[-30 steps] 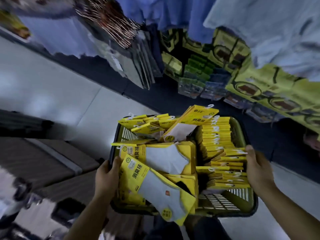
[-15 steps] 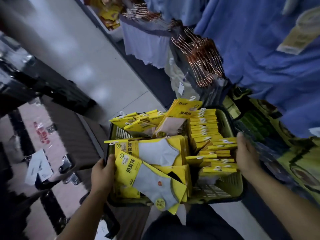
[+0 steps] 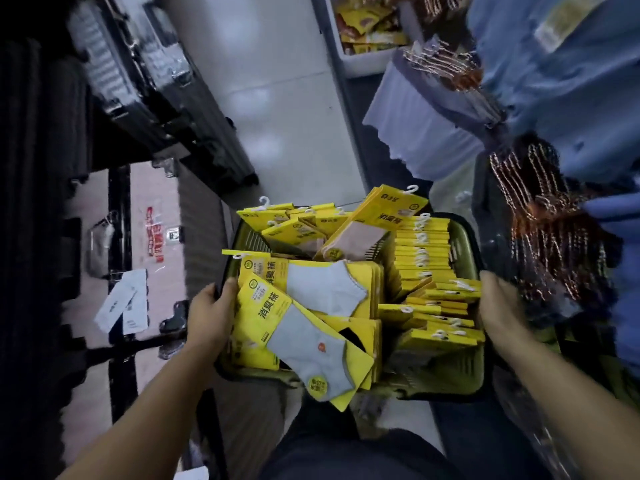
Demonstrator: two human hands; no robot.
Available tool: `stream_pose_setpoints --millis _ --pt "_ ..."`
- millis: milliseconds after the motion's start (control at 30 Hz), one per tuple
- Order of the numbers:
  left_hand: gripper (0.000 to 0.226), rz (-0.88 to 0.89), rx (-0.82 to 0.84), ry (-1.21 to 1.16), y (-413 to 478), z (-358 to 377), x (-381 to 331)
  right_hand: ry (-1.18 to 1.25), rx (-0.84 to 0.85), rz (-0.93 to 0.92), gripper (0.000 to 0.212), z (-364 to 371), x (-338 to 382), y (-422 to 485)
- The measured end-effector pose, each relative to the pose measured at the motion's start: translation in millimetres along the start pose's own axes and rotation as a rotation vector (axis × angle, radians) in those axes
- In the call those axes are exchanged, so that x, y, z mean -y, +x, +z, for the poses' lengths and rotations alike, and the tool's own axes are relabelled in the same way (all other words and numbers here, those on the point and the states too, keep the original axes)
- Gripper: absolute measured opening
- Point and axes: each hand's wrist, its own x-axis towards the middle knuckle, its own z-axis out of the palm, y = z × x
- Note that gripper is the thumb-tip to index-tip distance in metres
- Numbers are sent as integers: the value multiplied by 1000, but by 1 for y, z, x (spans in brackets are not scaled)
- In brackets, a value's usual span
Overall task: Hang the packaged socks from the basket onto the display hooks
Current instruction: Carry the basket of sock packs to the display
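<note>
A dark green plastic basket point(image 3: 465, 237) is held in front of me, full of yellow sock packets with small white hooks. One loose packet with a grey sock point(image 3: 304, 344) lies on top at the near left, and a neat stack of packets point(image 3: 424, 252) fills the right side. My left hand point(image 3: 211, 313) grips the basket's left rim, thumb inside. On the right rim my right hand point(image 3: 498, 310) grips the basket beside the stacked packets. No display hooks for socks are in view.
Dark suitcases point(image 3: 138, 74) and a pink case point(image 3: 152, 237) with paper tags stand on the left. Blue garments on copper-coloured hangers point(image 3: 540, 209) hang close on the right. A white bin of yellow packets point(image 3: 367, 26) sits further up the pale floor aisle point(image 3: 287, 109).
The view has swung left along the aisle: the yellow shelf display on the right has gone out of sight and suitcases have come in. Both hands keep their hold on the basket.
</note>
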Motion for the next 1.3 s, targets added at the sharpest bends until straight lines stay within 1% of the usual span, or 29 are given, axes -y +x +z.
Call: stream_pose_setpoints --millis 133,200,300,433,600,667,767,867,967,1167,1300 --pt "38 -37 16 8 54 -4 -27 -22 3 -16 37 35 59 29" --pt "40 -69 17 -1 79 -6 -43 -33 20 -42 35 51 87 45" --pt "43 -90 -1 -32 119 -8 -73 -71 30 -128 40 71 132 75" --pt "39 -109 -26 -45 173 -6 -118 -142 41 -213 45 94 201 118" --pt "55 -129 -73 -77 246 5 -175 -168 36 -309 45 130 296 187" --pt "57 -139 -71 -88 275 8 -196 -199 9 -351 47 143 334 213" --pt "53 -126 -92 -121 318 11 -230 -210 -4 -369 45 157 390 250" --pt "37 -122 -105 -129 363 14 -261 -245 -29 -401 45 170 446 280" --pt "30 -113 -93 -136 412 14 -291 -286 -76 -405 46 183 493 304" --pt "34 -85 -88 -120 509 7 -361 -235 -121 -392 45 214 587 343" --pt "39 -95 -94 -127 571 -3 -407 -214 -113 -387 42 241 651 377"
